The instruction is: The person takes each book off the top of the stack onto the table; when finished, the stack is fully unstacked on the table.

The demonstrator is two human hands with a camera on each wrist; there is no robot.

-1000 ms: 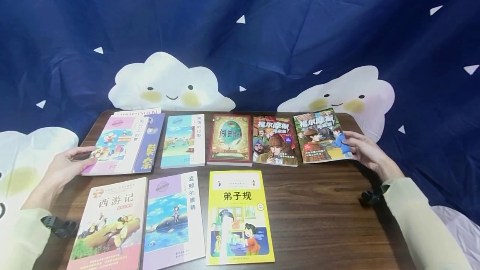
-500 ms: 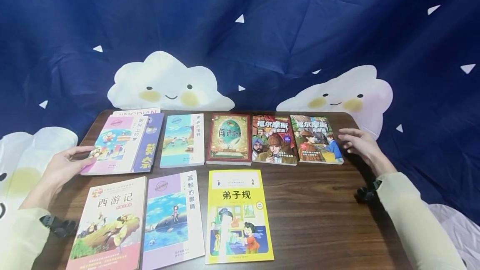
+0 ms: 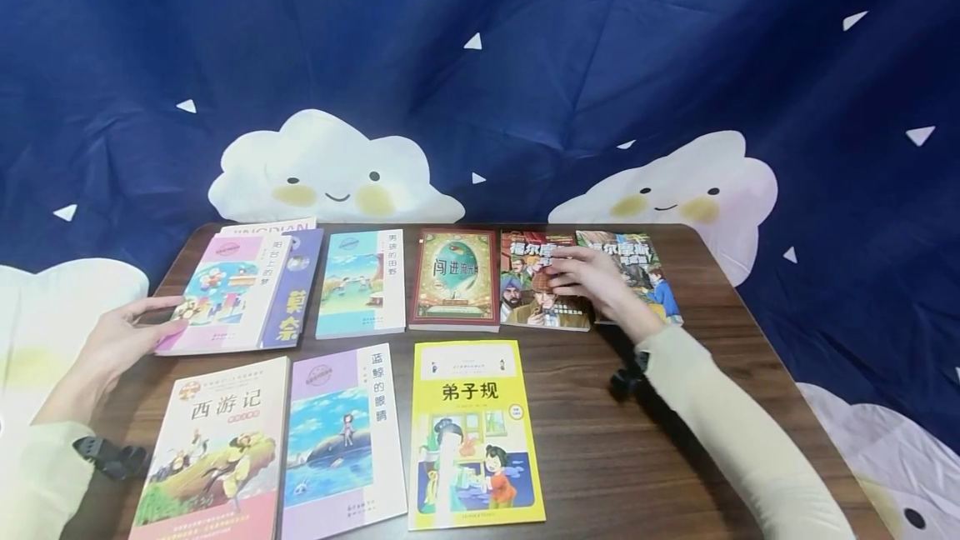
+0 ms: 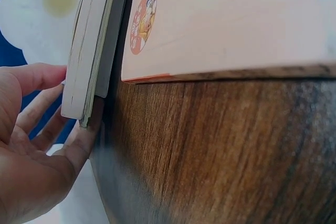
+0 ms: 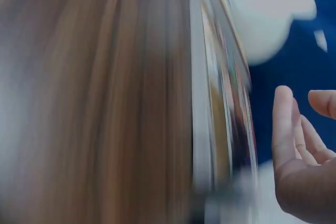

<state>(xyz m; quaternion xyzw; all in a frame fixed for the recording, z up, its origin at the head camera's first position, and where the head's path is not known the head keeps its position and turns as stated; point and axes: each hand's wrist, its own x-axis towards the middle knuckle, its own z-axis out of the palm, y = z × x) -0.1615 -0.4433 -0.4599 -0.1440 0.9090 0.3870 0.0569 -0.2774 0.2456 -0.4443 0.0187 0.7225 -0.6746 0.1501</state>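
At the table's back left, my left hand has its thumb on the pink-edged book, which lies over a blue book. In the left wrist view, that hand pinches the edge of the stacked books, thumb above and fingers beneath. My right hand, fingers extended, is over the detective book and partly hides the similar book at its right. The right wrist view shows this hand apart from the blurred books, holding nothing.
A turquoise book and a red-bordered book lie in the back row. In front are a pink-and-cream book, a lilac book and a yellow book on the wooden table. Behind hangs a blue cloth.
The rightmost book was let go and lies flatter, a little further left. My right hand has moved left from its right edge to above the neighbouring detective book. My left hand stays at its stack.
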